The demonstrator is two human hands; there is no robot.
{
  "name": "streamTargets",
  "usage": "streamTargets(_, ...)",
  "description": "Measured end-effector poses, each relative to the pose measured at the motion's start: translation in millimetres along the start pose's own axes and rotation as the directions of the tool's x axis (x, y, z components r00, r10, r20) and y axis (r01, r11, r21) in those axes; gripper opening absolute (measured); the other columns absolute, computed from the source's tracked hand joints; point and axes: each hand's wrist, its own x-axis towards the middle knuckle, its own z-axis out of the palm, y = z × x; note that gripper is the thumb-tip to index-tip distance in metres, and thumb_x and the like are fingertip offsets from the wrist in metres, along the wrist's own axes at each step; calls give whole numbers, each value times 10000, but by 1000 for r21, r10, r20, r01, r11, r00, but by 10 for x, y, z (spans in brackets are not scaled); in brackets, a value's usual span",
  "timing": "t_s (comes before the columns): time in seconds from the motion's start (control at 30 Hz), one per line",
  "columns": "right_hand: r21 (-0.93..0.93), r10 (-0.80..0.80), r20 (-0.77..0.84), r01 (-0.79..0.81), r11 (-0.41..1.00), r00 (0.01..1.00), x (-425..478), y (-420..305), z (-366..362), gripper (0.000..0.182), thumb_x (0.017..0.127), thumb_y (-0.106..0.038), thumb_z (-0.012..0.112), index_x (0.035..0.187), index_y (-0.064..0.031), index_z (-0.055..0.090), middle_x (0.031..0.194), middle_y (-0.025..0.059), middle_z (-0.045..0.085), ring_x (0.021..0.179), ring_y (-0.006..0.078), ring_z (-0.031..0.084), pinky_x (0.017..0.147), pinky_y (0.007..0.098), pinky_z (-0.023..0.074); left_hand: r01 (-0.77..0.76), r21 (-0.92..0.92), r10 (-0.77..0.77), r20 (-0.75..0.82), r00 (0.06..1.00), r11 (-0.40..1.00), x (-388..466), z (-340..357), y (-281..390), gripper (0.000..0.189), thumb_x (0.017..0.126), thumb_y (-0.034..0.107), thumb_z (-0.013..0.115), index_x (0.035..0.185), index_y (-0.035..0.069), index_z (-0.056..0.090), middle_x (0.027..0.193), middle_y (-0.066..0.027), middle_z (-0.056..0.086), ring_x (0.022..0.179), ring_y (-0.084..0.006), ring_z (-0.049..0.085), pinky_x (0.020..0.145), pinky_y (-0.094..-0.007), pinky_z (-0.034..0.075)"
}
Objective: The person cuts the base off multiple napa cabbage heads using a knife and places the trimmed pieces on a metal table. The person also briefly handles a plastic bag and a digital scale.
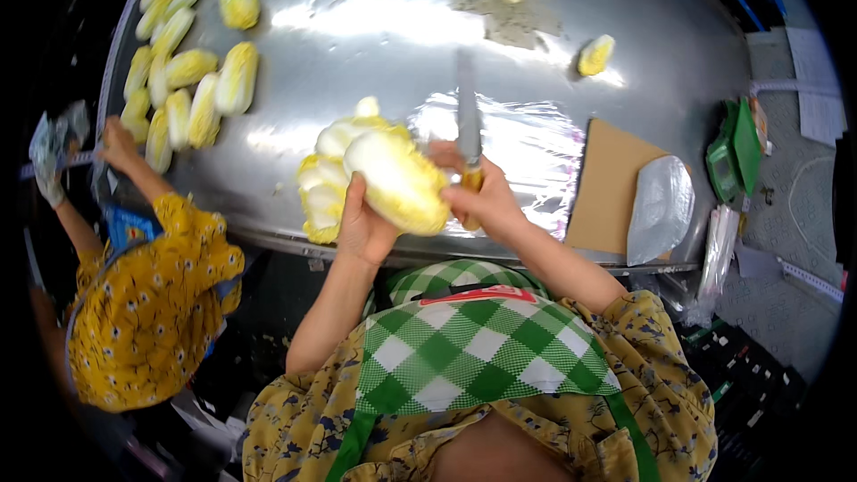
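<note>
A pale yellow and white napa cabbage (395, 181) lies in my left hand (367, 227), whose thumb presses on its near side. My right hand (487, 197) grips the wooden handle of a knife (469, 107), the blade pointing away from me, and its fingers are close beside the cabbage's right end. Whether they touch the leaves is hard to tell. Left of and behind the held cabbage, more napa cabbages (321, 194) sit together near the edge of the metal table (375, 67). Clear plastic film (529, 140) is spread under and to the right of the knife.
Many napa cabbages (191, 67) lie at the table's left, where a co-worker's hand (119, 144) reaches in. A small cabbage (596, 55) lies far right. Brown cardboard (609, 187) with a silvery sheet (661, 207) is at my right, beyond it a green plastic container (733, 150).
</note>
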Motion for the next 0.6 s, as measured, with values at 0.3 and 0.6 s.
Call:
streamTargets(0.3, -797, -163, 449, 476, 372, 878, 16, -188, 615, 249, 783, -121, 653, 957, -42, 495, 800, 115, 550, 701, 282, 589, 584, 359, 466, -7, 354, 8, 1, 1000, 935, -801, -765, 490, 789, 693, 201, 809, 1344, 22, 400, 1244, -104, 551, 1137, -211, 548, 962, -362, 458)
streamTargets(0.6, -739, -69, 674, 671, -59, 736, 40, -53, 894, 323, 653, -118, 690, 885, -58, 474, 718, 87, 501, 662, 276, 571, 570, 392, 463, -219, 771, 194, 126, 973, 598, -904, -722, 620, 768, 586, 159, 877, 1252, 23, 520, 1100, -65, 635, 1008, -135, 598, 902, -296, 473)
